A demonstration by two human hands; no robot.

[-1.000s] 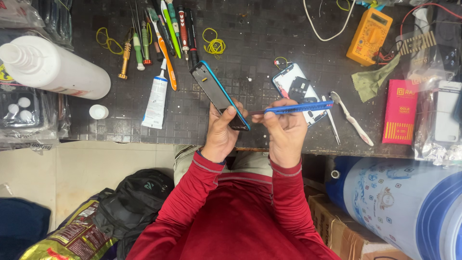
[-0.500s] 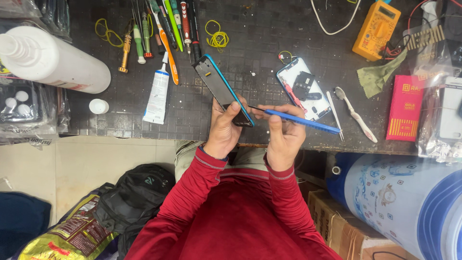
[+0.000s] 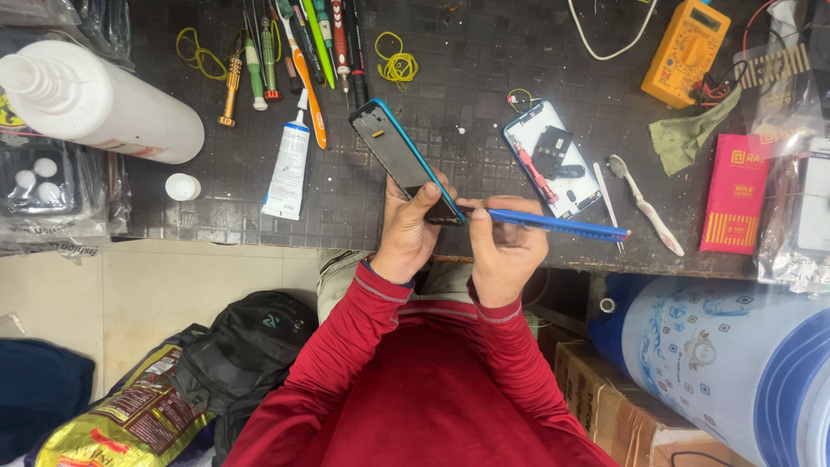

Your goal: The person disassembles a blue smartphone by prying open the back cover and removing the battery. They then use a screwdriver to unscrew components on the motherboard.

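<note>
Spanning the top of the view, a dark gridded surface carries the tools and parts, with a large white bottle lying on its side at the far left and a yellow multimeter at the upper right. Near the front edge, the left hand is closed around the lower end of a blue-framed phone body, thumb across its face, holding it tilted above the surface. Just beside it, the right hand is closed on a blue pry tool, whose tip meets the lower corner of the phone body while its handle points right. An opened phone back lies flat on the surface to the right of the hands, a white toothbrush near it. A white glue tube lies left of the phone body, below a row of screwdrivers, and a small white cap sits farther left.
</note>
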